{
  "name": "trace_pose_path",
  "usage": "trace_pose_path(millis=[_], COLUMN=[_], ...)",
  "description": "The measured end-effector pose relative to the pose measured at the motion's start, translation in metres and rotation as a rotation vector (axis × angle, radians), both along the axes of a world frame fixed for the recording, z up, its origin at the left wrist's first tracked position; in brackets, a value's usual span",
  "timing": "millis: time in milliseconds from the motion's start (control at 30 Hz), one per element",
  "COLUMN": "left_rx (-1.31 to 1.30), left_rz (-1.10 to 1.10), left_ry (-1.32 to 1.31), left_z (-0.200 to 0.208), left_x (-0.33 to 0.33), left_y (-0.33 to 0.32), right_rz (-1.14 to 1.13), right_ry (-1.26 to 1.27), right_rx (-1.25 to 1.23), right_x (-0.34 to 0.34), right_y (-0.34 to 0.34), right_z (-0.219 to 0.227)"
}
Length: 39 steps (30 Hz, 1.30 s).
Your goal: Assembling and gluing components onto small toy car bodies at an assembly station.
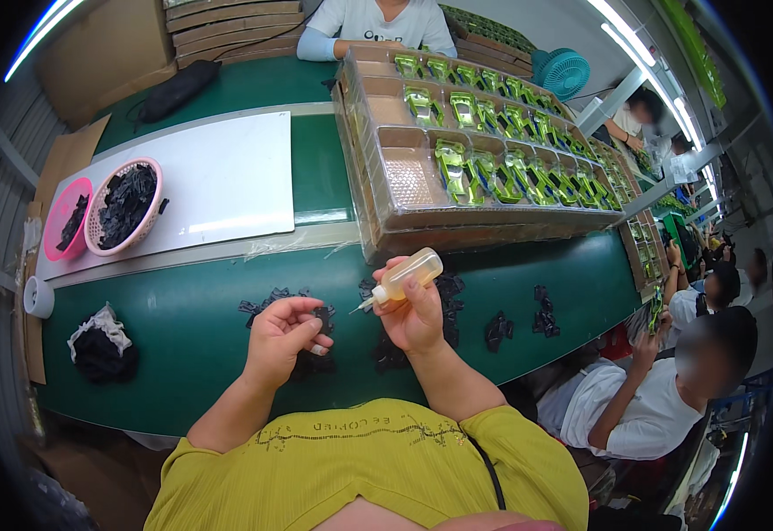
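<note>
My right hand (419,320) is wrapped round a clear squeeze bottle (415,272) of yellowish liquid. The bottle is tilted, and its thin needle tip points down and left toward my other hand. Between the thumb and fingers of my left hand (278,341) is a small black piece (324,315), its exact shape hard to make out. The needle tip is a short way from this piece, apart from it. Small heaps of similar black pieces (498,332) lie on the green table (192,305) around and beyond both hands, some partly hidden by them.
A stack of clear trays (404,177) with green plastic parts stands beyond my right hand. Left are a pink basket (68,221) and a pale basket (154,208) of black pieces on a white board (236,168). A black-and-white cloth bundle (103,350) lies near left. Co-workers sit opposite and right.
</note>
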<state>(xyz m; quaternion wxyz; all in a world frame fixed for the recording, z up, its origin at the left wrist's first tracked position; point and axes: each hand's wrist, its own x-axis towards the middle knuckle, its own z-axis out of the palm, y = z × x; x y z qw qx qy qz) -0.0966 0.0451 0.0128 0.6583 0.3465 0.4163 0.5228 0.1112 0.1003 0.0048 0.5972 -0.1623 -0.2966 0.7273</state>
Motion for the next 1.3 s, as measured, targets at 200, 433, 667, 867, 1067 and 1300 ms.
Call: trace_pose_path(millis=[200, 433, 667, 867, 1067, 1300], left_rx=[0.01, 0.015, 0.014, 0.007, 0.002, 0.013], left_rz=[-0.003, -0.01, 0.0, -0.005, -0.004, -0.007], left_ry=[0.027, 0.028, 0.032, 0.037, 0.042, 0.038], left_z=[0.0012, 0.0007, 0.0011, 0.001, 0.0028, 0.0025], left_x=[0.0056, 0.0043, 0.0042, 0.0053, 0.0063, 0.006], left_y=[0.0038, 0.0036, 0.0025, 0.0022, 0.0018, 0.0011], right_rz=[-0.003, 0.014, 0.01, 0.004, 0.016, 0.013], right_ry=[0.006, -0.006, -0.016, -0.015, -0.012, -0.009], right_rx=[0.004, -0.001, -0.014, -0.016, -0.005, -0.013], right_x=[0.0037, 0.0026, 0.0007, 0.0017, 0.0022, 0.0027], right_y=[0.0013, 0.002, -0.0013, -0.0021, -0.0013, -0.0021], right_z=[0.0012, -0.0009, 0.0009, -0.0002, 0.0019, 0.0009])
